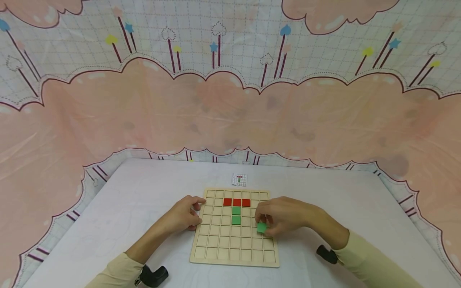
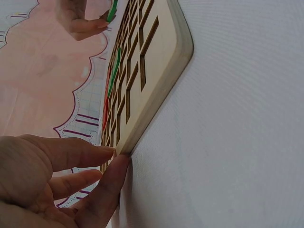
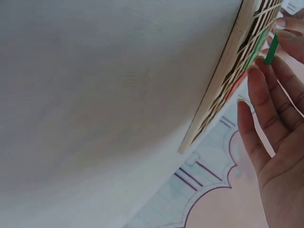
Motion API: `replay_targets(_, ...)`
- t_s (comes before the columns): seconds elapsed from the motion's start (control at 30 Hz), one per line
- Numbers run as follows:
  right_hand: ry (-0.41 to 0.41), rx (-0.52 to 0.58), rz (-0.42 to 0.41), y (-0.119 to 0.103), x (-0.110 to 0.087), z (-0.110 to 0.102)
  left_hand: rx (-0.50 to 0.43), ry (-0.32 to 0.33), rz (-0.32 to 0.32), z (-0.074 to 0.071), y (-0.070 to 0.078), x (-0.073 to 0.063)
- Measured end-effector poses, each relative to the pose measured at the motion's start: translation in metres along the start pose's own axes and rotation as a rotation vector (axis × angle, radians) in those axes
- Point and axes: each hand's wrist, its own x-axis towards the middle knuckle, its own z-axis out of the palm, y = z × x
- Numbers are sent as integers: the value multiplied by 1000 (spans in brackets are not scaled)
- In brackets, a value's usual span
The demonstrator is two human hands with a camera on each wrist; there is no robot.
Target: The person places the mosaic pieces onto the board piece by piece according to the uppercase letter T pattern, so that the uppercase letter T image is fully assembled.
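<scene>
A wooden grid board (image 1: 235,265) lies on the white table. Three red tiles (image 1: 237,202) form a row near its far side, with two green tiles (image 1: 236,215) in a column below the middle one. My left hand (image 1: 183,214) touches the board's left edge, its fingers (image 2: 92,154) extended and fingertips spread along the rim. Over the board's right side, my right hand (image 1: 284,214) pinches another green tile (image 1: 261,228) between thumb and fingertips. The right wrist view shows that tile (image 3: 271,50) tilted and above the grid surface.
A small printed card (image 1: 239,179) with a red and green T pattern lies just beyond the board. Black wrist devices (image 1: 154,276) sit at both sleeves. A patterned pink and white backdrop (image 1: 230,112) surrounds the table's far side.
</scene>
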Motion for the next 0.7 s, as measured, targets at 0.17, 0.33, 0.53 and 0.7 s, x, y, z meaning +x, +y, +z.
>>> replay_targets(0.17, -10, 19, -24, -2, 10, 0, -8, 2, -7, 0, 1, 0)
replay_targets(0.33, -8, 1, -57, -5, 19, 0, -18, 2, -16, 0, 2, -1)
replay_targets(0.53, -8, -24, -104, -7, 29, 1, -15, 3, -20, 1, 1, 0)
replay_targets(0.7, 2, -49, -141, -9, 36, 3, -15, 3, -18, 1, 0, 1)
